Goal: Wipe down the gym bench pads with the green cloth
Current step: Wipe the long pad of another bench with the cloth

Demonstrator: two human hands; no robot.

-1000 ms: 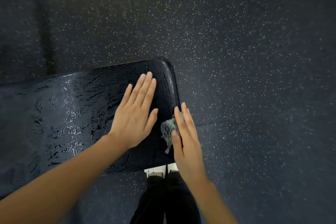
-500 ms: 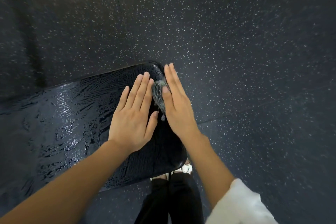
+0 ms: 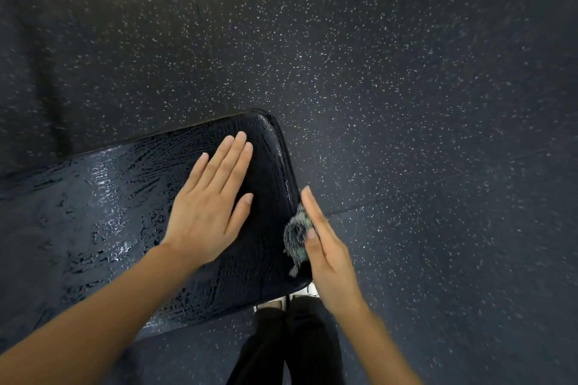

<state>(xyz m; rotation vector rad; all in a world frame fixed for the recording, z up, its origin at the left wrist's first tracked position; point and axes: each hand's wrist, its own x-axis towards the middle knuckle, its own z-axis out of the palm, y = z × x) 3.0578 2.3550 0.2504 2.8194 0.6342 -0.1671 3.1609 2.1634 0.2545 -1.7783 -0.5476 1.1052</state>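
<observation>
The black bench pad (image 3: 131, 216) is wet and streaked, and its rounded end points right. My left hand (image 3: 212, 206) lies flat on the pad's top near that end, fingers straight and together. At the pad's end edge, my right hand (image 3: 328, 250) stands on its side with straight fingers. It presses the bunched green cloth (image 3: 296, 236) against the end face, and the thumb lies along the cloth. Most of the cloth is hidden behind the palm.
Dark speckled rubber flooring (image 3: 406, 103) surrounds the bench on all sides. My legs in black trousers (image 3: 291, 347) and white shoes (image 3: 281, 302) stand just below the pad's near corner.
My right hand has slid the cloth along the pad's end from the far corner back toward the near corner. My left hand has stayed flat on the pad.
</observation>
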